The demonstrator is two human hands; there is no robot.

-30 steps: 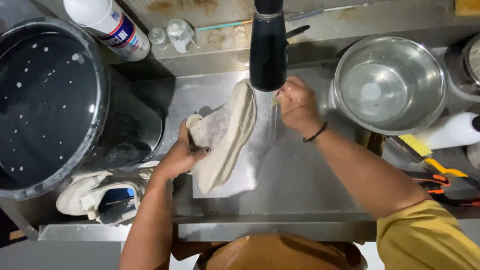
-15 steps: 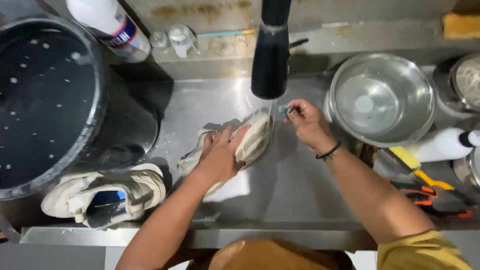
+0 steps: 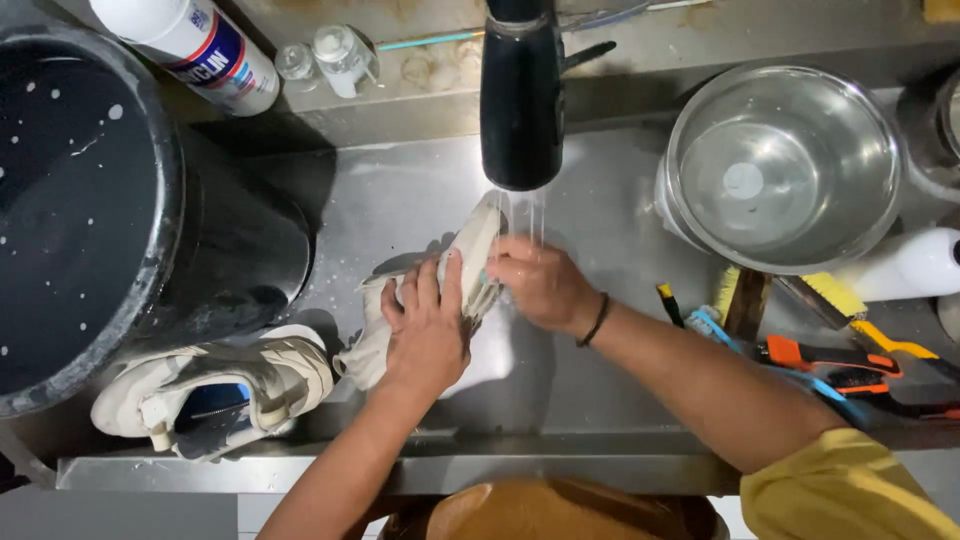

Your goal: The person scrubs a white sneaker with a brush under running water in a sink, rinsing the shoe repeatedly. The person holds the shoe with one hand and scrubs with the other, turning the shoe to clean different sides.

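Now the left hand (image 3: 430,335) has shifted its grip, fingers clamped over the pale shoe (image 3: 455,270), while the right hand (image 3: 540,285) pinches its toe under the tap's (image 3: 520,95) water.

Light falls from overhead and slightly behind, moderately bright but uneven: the steel sink (image 3: 400,200) shows soft glare patches, and the metal bowl (image 3: 785,165) gleams along its rim. Deep shadow sits beside the black bucket (image 3: 110,210) and under the faucet head (image 3: 520,100). Focus is fairly sharp centrally, with mild wide-angle bending near the edges.
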